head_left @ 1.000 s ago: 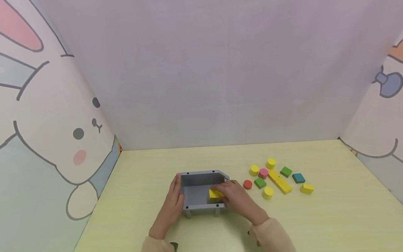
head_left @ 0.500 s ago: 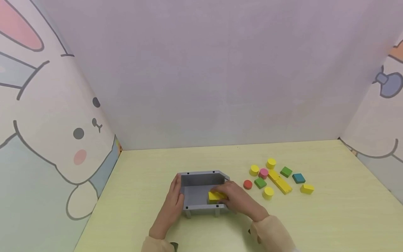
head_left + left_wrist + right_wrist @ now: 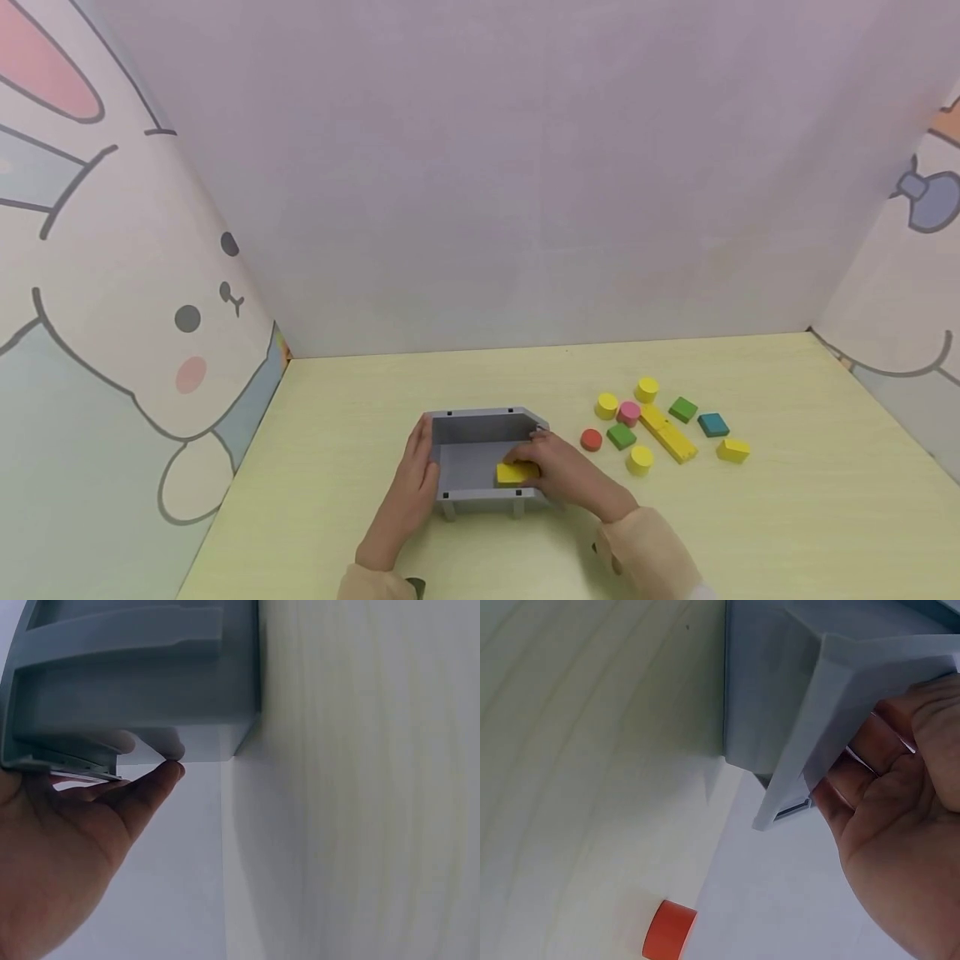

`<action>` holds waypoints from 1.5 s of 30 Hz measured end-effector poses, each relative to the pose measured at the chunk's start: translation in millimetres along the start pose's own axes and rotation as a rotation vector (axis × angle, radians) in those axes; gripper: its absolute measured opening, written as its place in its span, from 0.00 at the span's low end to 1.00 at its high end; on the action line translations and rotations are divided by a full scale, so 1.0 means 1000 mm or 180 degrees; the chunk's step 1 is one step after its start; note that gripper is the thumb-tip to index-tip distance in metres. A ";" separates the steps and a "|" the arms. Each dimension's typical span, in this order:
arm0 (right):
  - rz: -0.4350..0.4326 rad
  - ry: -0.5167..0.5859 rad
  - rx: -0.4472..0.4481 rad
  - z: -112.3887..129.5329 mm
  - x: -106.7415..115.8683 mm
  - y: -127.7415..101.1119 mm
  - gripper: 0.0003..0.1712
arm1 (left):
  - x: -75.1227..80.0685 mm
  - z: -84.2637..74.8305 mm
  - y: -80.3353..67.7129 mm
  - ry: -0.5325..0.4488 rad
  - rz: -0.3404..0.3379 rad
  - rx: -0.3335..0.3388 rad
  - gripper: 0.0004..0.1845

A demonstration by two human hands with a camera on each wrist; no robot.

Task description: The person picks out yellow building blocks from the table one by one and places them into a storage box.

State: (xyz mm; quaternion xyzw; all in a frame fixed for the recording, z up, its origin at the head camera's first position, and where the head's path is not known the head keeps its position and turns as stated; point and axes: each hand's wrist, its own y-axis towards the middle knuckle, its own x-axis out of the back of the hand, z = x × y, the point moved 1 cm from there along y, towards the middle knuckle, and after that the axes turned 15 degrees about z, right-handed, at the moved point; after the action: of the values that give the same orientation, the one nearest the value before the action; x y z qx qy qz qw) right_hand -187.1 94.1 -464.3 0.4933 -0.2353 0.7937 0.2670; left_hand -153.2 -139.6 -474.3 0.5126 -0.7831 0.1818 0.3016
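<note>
The yellow block (image 3: 516, 472) now lies low inside the grey box (image 3: 480, 429), down by its near right corner; a second ago I held it a little higher and further in, so it has sunk and slid toward me over the last moments, which I take to mean it is as good as set down on the box floor. My right hand (image 3: 572, 475) reaches over the right wall of the box, its fingers (image 3: 534, 457) curled over the block and pinching it, not yet let go. My left hand (image 3: 414, 483) has not moved: it lies flat along the outer left wall of the box, fingers straight, steadying it; the left wrist view shows a fingertip (image 3: 171, 769) right at the box's lower edge. The box sits near the front middle of the desk (image 3: 787, 517). To its right, toward the desk's right side, lie the loose pieces, unchanged: a red disc (image 3: 591, 439) nearest the box, yellow cylinders, a pink one, green and teal squares, a long yellow bar (image 3: 666, 432). I judge the placing nearly done, with only the release left.
</note>
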 end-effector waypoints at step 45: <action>-0.0122 0.0106 0.0153 -0.004 0.012 -0.008 0.16 | 0.000 -0.001 0.000 0.0012 0.0005 0.0019 0.29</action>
State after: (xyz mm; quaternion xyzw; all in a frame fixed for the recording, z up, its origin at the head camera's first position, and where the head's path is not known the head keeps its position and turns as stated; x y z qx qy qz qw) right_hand -188.6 105.0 -453.9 0.4908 -0.2021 0.8019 0.2742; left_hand -153.0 -138.8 -473.9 0.5125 -0.7824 0.1853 0.3015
